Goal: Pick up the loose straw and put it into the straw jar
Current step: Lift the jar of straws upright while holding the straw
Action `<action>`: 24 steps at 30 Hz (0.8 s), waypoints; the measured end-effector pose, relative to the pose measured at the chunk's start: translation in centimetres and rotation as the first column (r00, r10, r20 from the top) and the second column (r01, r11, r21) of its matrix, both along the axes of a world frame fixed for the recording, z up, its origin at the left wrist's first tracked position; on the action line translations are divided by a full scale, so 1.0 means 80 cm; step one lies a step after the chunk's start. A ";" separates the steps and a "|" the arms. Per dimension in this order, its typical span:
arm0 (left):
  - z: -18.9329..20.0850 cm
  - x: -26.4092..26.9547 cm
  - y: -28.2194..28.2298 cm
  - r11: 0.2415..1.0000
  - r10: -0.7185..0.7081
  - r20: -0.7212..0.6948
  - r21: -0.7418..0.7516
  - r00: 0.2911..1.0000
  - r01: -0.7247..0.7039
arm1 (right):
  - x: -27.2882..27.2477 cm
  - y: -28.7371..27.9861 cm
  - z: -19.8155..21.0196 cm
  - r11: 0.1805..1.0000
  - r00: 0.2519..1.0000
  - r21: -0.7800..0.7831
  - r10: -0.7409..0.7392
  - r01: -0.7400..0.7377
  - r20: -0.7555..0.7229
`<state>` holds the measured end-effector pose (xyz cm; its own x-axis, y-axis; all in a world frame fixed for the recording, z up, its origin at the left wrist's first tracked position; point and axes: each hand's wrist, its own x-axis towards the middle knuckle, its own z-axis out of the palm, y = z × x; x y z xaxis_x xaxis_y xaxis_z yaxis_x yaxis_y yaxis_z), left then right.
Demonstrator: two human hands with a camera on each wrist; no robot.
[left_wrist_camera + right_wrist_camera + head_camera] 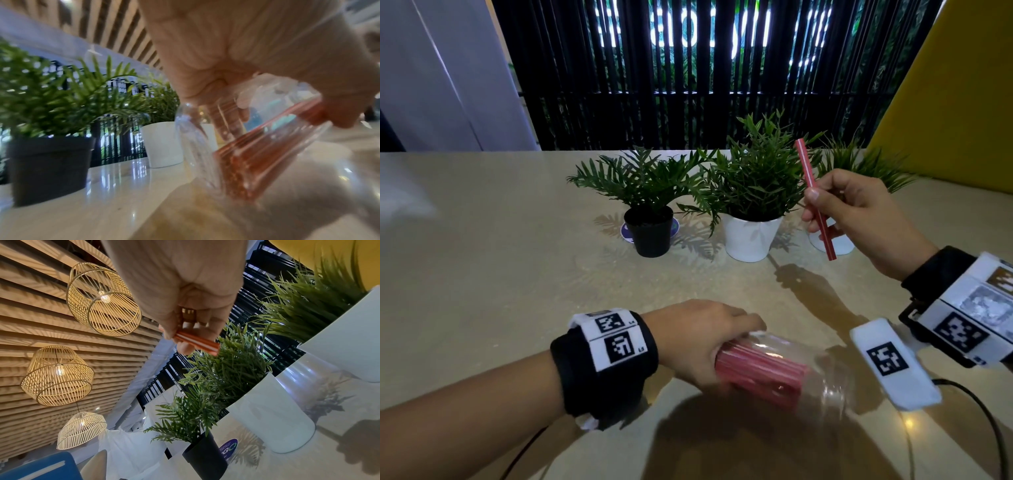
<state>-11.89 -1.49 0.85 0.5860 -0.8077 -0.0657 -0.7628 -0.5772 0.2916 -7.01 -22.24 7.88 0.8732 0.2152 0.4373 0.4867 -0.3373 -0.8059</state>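
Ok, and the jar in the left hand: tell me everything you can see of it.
The jar is clear, glass or plastic by its look, and holds a bundle of red straws. It is tipped over, nearly on its side, just above or on the beige table; contact is unclear. The left hand grips one end, fingers over the top, thumb beneath. The other end points toward the right arm. No lid shows. The picture is blurred there, so the rim is unclear.

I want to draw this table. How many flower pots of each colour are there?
Black pot: 1
White pots: 2
Total: 3 pots
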 end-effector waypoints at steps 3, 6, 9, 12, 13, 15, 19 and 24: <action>0.008 0.008 0.015 0.985 0.052 -0.055 -0.160 0.997 -0.060 | -0.001 -0.001 0.004 1.000 1.000 0.010 -0.001 0.001 0.008; 0.013 0.011 0.025 0.958 0.128 -0.101 -0.245 0.987 -0.150 | -0.003 -0.001 0.006 1.000 1.000 -0.010 0.021 -0.021 0.005; 0.013 0.012 0.033 0.911 0.196 -0.182 -0.330 0.963 -0.248 | -0.007 -0.001 0.007 0.999 0.999 -0.018 0.049 -0.049 0.005; 0.013 0.012 0.038 0.849 0.212 -0.265 -0.427 0.941 -0.312 | -0.010 -0.002 0.012 0.998 0.998 -0.015 0.063 -0.063 0.018; 0.013 0.011 0.038 0.830 0.207 -0.291 -0.454 0.934 -0.325 | -0.011 -0.002 0.014 0.997 0.997 -0.016 0.071 -0.070 0.022; 0.012 0.008 0.036 0.768 0.154 -0.410 -0.524 0.899 -0.370 | -0.012 -0.003 0.017 0.996 0.996 -0.019 0.085 -0.084 0.030; 0.006 0.002 0.027 0.595 0.015 -0.629 -0.619 0.777 -0.513 | -0.013 -0.002 0.025 0.995 0.994 0.005 0.095 -0.095 0.062; 0.002 -0.010 0.007 0.530 -0.107 -0.699 -0.642 0.707 -0.555 | -0.018 0.005 0.056 0.992 0.980 0.046 0.108 -0.117 0.165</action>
<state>-12.66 -0.91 1.05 0.8332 -0.5459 0.0879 -0.0910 0.0214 0.9956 -8.47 -21.85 12.37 0.7616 0.2800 0.5844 0.6443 -0.2302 -0.7293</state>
